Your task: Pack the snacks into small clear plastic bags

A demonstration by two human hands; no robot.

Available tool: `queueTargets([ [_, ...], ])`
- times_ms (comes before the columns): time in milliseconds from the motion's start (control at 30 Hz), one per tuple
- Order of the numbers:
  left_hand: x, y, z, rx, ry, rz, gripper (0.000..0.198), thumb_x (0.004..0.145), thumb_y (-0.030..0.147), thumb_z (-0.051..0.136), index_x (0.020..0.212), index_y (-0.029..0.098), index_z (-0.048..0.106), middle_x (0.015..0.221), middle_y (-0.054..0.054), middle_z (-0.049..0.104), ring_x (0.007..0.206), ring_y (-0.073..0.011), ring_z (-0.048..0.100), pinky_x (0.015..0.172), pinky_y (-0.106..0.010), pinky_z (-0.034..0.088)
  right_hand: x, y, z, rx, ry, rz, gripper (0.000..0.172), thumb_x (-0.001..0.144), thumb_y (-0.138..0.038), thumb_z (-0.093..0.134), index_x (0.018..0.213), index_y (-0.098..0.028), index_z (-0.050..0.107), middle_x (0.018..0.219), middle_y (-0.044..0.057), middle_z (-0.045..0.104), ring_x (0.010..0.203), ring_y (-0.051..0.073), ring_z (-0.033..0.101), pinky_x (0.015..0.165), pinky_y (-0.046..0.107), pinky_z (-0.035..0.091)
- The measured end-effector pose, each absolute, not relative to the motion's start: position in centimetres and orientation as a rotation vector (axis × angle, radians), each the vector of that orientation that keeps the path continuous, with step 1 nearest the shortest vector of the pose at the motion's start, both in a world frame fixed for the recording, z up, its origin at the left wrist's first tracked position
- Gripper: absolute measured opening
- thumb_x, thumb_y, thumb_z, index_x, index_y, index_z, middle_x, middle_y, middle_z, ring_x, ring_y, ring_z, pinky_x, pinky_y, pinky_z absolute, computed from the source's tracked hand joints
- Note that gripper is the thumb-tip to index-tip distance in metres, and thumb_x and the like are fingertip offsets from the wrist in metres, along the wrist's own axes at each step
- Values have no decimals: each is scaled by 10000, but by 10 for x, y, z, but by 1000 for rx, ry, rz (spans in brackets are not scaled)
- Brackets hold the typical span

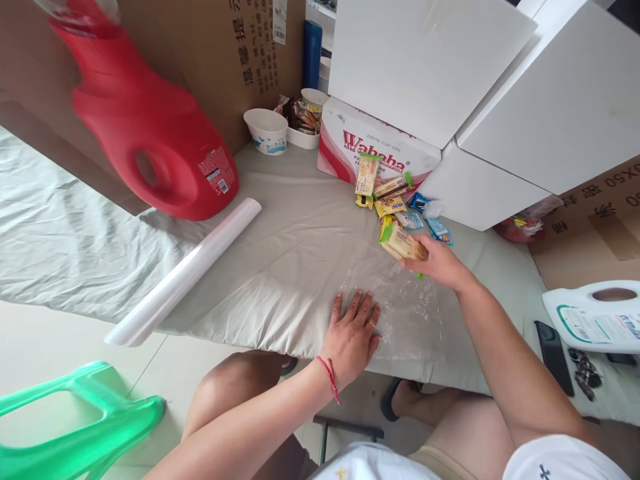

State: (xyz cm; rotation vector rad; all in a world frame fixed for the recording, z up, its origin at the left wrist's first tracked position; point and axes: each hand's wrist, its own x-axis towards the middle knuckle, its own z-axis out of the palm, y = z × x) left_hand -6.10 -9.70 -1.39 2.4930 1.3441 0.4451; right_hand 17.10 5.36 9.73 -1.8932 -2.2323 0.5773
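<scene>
My left hand lies flat with its fingers spread, on the left edge of a clear plastic sheet or bag on the cloth. In my right hand are wrapped snack bars with green-ended wrappers; how many I cannot tell. Just beyond that hand lies a pile of small snack packets, among them a yellow packet and a blue packet. Another wrapped bar leans against the Wahaha carton behind the pile.
A roll of clear film and a large red jug are at left. Paper cups stand at the back. A white bottle, a phone and keys lie at right. A green stool stands on the floor.
</scene>
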Motion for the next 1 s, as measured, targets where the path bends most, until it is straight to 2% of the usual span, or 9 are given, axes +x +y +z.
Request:
queueTargets([
  [100, -61, -99, -16, 2485, 1361, 450, 565, 1061, 484, 480, 1545, 202, 553, 1694, -135, 430, 1583, -354, 369, 1286, -675, 243, 192, 5, 83, -1859, -2208, 706, 451, 775, -440, 826, 1147, -243, 666, 1052, 65, 704, 932, 264, 676, 803, 368, 533],
  [200, -60, -98, -17, 2482, 1375, 442, 573, 1055, 500, 488, 1546, 213, 554, 1716, -136, 390, 1590, -366, 356, 1280, -687, 242, 192, -23, 63, -1835, -2246, 631, 444, 757, -361, 834, 1155, -244, 676, 1092, 78, 692, 1035, 297, 661, 907, 412, 528],
  [300, -59, -97, -17, 2472, 1400, 431, 615, 1036, 522, 521, 1574, 222, 523, 1733, -151, 346, 1599, -379, 339, 1272, -698, 253, 187, -32, 51, -1850, -2247, 593, 463, 760, -310, 836, 1187, -245, 671, 1120, 86, 684, 1071, 305, 639, 940, 425, 515],
  [433, -59, -94, -17, 2452, 1437, 428, 757, 1009, 466, 579, 1652, 123, 374, 1746, -224, 258, 1584, -388, 370, 1266, -695, 276, 180, -27, 47, -1821, -2293, 587, 471, 777, -277, 824, 1216, -235, 657, 1135, 91, 663, 1076, 302, 605, 945, 423, 498],
  [500, -58, -94, -18, 2444, 1446, 442, 799, 995, 446, 601, 1650, 63, 347, 1735, -258, 255, 1573, -390, 389, 1269, -684, 283, 177, -21, 46, -1771, -2353, 584, 487, 792, -269, 814, 1246, -229, 643, 1161, 98, 650, 1089, 302, 582, 956, 425, 485],
  [633, -58, -95, -18, 2431, 1502, 486, 760, 990, 442, 610, 1598, 29, 416, 1710, -296, 290, 1568, -410, 392, 1256, -686, 299, 174, -12, 36, -1756, -2468, 612, 514, 796, -262, 818, 1276, -217, 640, 1179, 108, 643, 1100, 308, 554, 958, 422, 466],
  [733, -59, -95, -11, 2415, 1575, 537, 700, 1010, 493, 573, 1560, 70, 484, 1697, -269, 350, 1592, -433, 334, 1243, -716, 283, 175, -8, 31, -1769, -2496, 615, 554, 787, -263, 828, 1308, -226, 644, 1186, 108, 643, 1107, 313, 542, 952, 420, 459],
  [867, -60, -88, 1, 2396, 1647, 667, 672, 1029, 572, 508, 1504, 99, 552, 1672, -244, 422, 1614, -425, 280, 1274, -697, 219, 172, -7, 30, -1704, -2502, 640, 590, 787, -281, 841, 1342, -258, 643, 1200, 92, 642, 1126, 307, 537, 954, 416, 456],
  [1000, -58, -76, 10, 2403, 1622, 776, 482, 1054, 468, 490, 1385, 163, 663, 1619, -196, 506, 1598, -397, 317, 1277, -638, 249, 167, -8, 30, -1678, -2483, 673, 622, 751, -316, 881, 1335, -272, 670, 1192, 104, 667, 1133, 336, 556, 960, 466, 484],
])
